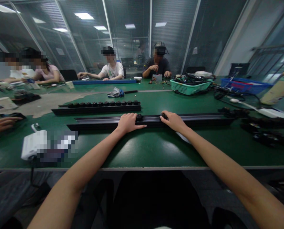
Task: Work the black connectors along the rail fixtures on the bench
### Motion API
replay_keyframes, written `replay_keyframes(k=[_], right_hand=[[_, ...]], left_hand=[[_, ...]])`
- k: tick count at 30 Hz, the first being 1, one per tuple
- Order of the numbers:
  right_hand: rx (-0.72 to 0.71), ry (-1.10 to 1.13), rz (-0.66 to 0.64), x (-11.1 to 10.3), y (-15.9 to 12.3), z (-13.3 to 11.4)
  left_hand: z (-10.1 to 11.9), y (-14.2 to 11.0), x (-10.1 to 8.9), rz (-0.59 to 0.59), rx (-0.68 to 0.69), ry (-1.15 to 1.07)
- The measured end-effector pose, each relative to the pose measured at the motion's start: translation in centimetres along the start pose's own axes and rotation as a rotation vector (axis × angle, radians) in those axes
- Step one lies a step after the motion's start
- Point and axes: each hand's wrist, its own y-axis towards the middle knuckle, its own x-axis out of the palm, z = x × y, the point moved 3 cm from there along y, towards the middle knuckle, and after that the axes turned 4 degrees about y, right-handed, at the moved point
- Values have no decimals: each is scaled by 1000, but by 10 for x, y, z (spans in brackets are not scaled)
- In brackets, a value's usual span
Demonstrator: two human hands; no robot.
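hands: left hand (130, 123), right hand (173, 122) clasping long black rail (199, 119), each at black knob (139, 117)

Black rail (199, 119): long, narrow, channelled along its top. Lies flat and lengthwise on the green tabletop (142, 152), roughly parallel to the near edge. Two small black fittings (139, 117) seated in the channel near mid-length, a short way apart. Second black rail (96, 110): same form, lying just behind the first, slightly skewed. Row of black plug-like fittings (104, 103) along its top, closely and evenly spaced.
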Motion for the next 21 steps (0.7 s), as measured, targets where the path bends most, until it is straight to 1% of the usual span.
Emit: replay_keyframes(k=[14, 21], right_hand=[[-7, -16, 1, 0, 1, 7], [-54, -57, 116, -7, -3, 23]], left_hand=[[0, 0, -1, 5, 8, -9], [1, 0, 1, -5, 10, -3]])
